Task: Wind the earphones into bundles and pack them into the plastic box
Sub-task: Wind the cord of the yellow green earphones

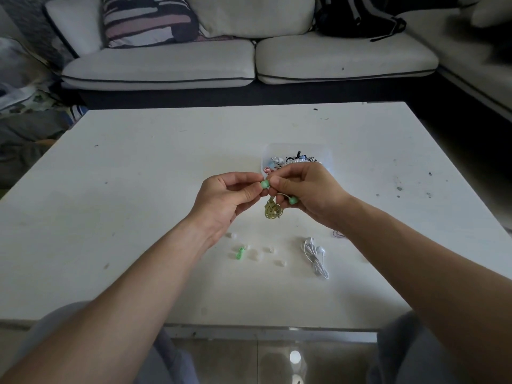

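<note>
Both forearms reach over the bench [138,167]. Left hand [224,200] and right hand [302,192] each grip tight on the green earphones [273,210]. Behind sits the plastic box [327,159]; white earphones [315,256] lie nearer.

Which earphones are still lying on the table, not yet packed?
The white earphones, loosely bundled near the right forearm; the green earphones are in the hands.

Above the white counter [138,189], the left hand [224,200] and right hand [304,192] pinch a green earbud [265,184] between them; its wound cable bundle [273,211] dangles below. Behind sits the plastic box [327,153], seemingly holding bundled earphones. White earphones [315,256] lie nearby.
</note>
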Tool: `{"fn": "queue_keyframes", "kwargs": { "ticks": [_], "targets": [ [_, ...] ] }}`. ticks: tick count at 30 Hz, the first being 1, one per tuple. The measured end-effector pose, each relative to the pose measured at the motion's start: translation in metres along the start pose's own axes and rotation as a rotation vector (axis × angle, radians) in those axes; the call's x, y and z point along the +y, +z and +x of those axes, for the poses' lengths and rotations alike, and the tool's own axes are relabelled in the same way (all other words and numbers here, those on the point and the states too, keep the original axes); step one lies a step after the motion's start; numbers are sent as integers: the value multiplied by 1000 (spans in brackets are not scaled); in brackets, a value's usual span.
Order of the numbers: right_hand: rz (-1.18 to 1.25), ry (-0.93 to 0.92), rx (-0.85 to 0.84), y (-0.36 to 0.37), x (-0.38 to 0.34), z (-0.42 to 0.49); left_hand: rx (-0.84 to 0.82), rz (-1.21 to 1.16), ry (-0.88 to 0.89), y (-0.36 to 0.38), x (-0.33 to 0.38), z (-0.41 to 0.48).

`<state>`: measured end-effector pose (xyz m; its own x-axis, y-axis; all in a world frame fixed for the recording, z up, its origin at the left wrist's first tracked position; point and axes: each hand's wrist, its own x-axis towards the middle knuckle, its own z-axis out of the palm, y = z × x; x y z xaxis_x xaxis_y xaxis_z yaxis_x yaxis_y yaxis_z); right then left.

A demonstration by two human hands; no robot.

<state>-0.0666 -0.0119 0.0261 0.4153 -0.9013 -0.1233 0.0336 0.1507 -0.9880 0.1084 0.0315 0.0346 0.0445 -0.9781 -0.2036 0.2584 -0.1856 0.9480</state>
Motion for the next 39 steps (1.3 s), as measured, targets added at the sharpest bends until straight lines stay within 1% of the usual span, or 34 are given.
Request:
{"fn": "queue_keyframes", "kwargs": {
  "ticks": [6,15,20,26,32,35,37,39],
  "targets": [
    [100,73,-43,-3,-1,1,-18,-8,-4,0,1,0],
    [47,40,-41,-1,-1,0,-17,-5,-5,0,-1,1],
    [170,104,-65,-1,-1,-1,-28,2,10,-1,0,1],
    [225,160,-80,-2,0,0,-39,31,45,0,-2,2],
    [135,82,-18,1,0,-1,-29,78,72,-1,-5,4],
    [167,70,-8,2,-2,-2,-30,61,91,-1,-5,6],
    [241,88,-13,3,-4,-1,-2,155,114,-1,-7,7],
    [321,109,-19,5,-5,-1,2,288,86,2,-11,8]
  ]
}}
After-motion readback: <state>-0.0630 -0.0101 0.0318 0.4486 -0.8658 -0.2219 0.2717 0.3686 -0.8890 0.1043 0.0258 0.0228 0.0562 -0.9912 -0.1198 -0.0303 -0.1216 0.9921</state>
